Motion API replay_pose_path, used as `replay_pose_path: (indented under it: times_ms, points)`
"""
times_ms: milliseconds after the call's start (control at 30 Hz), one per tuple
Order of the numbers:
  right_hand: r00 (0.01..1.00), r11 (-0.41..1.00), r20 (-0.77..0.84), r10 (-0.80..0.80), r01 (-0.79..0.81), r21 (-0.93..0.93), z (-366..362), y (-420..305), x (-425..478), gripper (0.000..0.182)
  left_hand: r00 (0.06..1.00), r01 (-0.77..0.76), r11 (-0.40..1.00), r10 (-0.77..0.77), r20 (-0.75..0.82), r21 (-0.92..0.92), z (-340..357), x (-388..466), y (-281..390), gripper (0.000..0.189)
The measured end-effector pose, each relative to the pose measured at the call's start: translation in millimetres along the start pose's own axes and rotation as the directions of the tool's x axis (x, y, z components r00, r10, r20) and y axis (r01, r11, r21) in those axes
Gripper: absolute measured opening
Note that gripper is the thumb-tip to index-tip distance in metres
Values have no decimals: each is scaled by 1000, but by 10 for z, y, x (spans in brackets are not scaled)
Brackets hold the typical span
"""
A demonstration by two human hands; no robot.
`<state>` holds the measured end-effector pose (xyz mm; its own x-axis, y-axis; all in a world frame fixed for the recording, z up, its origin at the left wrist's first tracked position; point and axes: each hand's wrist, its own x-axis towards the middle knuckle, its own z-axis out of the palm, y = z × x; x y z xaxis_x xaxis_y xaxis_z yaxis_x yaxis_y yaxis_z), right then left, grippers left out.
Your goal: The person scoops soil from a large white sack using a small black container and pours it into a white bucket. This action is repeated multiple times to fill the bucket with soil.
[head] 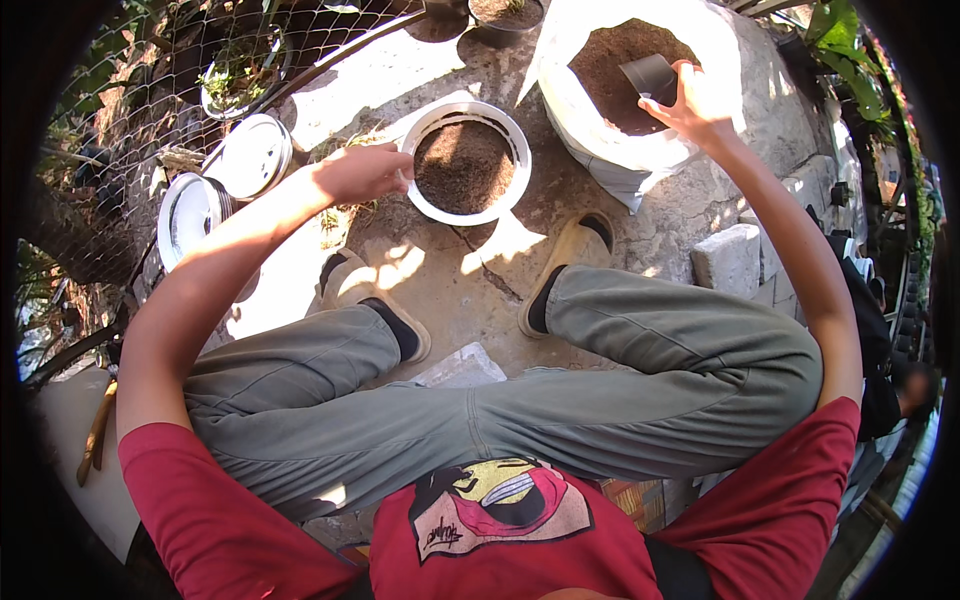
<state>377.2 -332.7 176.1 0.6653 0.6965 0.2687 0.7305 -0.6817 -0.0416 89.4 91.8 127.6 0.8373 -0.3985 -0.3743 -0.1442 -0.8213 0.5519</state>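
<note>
My right hand [691, 105] grips a dark plastic cup [649, 78], tilted over the brown soil [611, 64] inside a white sack [570, 112]. Whether the cup holds any soil cannot be seen. Between my feet and the sack stands a round white pot [523, 176], partly filled with soil [465, 169]. The fingers of my left hand [367, 172] are closed on the left side of its rim.
White pots or lids [255, 157] lie left, beside a wire mesh fence [142, 97]. A dark pot [508, 16] stands at the back. Concrete blocks [727, 259] rest on the right. Wooden-handled pruning shears [97, 427] lie at far left. Another person shows at the right edge.
</note>
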Motion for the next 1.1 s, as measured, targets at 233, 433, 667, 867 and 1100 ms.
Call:
replay_pose_path:
  times_ms: [233,433,667,867,1100]
  points:
    - [939,988,320,127,-91,-124,37,-170,93,84,1000,14,1000,-14,-4,14,-21,-30,30,19]
    - [871,970,428,241,-220,-100,-25,-321,136,80,1000,17,999,-17,12,33,-42,-2,67,19]
    - [834,925,427,348,-379,-13,-34,-252,191,86,999,36,999,-36,-11,-5,-10,0,44,18]
    - [999,997,30,-16,13,79,-60,-128,93,47,1000,9,999,-9,11,50,-38,-7,57,19]
    - [970,927,-171,173,-101,362,-94,-289,24,28,1000,-13,1000,13,7,24,-39,-16,34,19]
